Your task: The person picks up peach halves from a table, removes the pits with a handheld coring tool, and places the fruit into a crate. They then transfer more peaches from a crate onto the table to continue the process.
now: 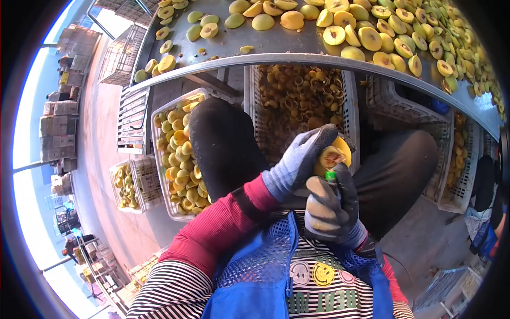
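My left hand (300, 162), in a grey-blue glove with a dark fingertip area, is closed around a yellow fruit half (340, 150). The cut face of the fruit shows a brownish core and is turned toward me. Just below it, my right hand (332, 207), in a black and beige glove, is closed on a tool with a green handle (331, 176). The rest of that tool is hidden by the fingers and the fruit. Both hands are close together above my lap, in front of the table edge.
Many fruit halves (370, 38) lie on the metal table (234, 47). Under its edge stands a crate (348, 101) of scraps. A white crate (159, 154) of fruit halves is beside my knee, with a smaller crate (146, 183) further left. More crates stand at the right.
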`<act>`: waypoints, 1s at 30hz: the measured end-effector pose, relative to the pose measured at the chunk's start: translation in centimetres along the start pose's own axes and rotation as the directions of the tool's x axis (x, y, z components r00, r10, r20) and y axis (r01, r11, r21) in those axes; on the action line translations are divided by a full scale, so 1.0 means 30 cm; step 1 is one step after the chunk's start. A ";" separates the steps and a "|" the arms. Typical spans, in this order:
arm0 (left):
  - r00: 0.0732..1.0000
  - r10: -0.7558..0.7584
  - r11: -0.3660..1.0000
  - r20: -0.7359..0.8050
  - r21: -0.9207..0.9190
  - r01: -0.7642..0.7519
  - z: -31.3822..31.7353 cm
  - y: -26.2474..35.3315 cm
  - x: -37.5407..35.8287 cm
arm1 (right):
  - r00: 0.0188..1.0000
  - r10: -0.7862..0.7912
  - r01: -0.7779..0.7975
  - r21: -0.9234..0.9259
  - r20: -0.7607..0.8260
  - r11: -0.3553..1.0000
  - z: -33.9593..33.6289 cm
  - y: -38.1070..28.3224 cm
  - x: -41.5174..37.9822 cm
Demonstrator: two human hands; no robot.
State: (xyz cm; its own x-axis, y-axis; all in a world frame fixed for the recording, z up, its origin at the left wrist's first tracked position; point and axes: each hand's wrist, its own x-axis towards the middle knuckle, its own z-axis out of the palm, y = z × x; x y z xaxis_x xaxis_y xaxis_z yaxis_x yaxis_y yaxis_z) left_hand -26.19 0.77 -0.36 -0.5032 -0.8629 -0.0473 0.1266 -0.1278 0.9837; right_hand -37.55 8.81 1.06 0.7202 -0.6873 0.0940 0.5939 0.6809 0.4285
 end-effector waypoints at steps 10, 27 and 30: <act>0.888 0.215 0.931 -0.407 0.360 -0.060 -0.183 0.096 -0.157 | 0.953 -0.166 0.134 -0.139 -0.255 0.981 -0.111 -0.073 0.018; 0.534 0.459 0.280 -0.710 0.687 0.671 -0.964 -0.213 -0.651 | 0.672 -0.382 0.054 -0.472 -0.635 0.880 -0.193 -0.099 0.080; 0.588 0.353 0.046 -0.727 0.642 0.766 -1.030 -0.289 -0.541 | 0.461 -0.523 -0.139 -0.641 -0.716 0.755 -0.164 -0.035 0.179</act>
State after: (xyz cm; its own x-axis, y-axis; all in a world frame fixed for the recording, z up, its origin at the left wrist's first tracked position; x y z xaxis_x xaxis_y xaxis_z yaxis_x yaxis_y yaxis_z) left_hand 7.29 0.79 -13.49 0.3704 -0.9085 0.1936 -0.9280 -0.3527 0.1202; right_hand -32.55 5.63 -3.30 0.2784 -0.4923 -0.8247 0.5782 0.7715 -0.2654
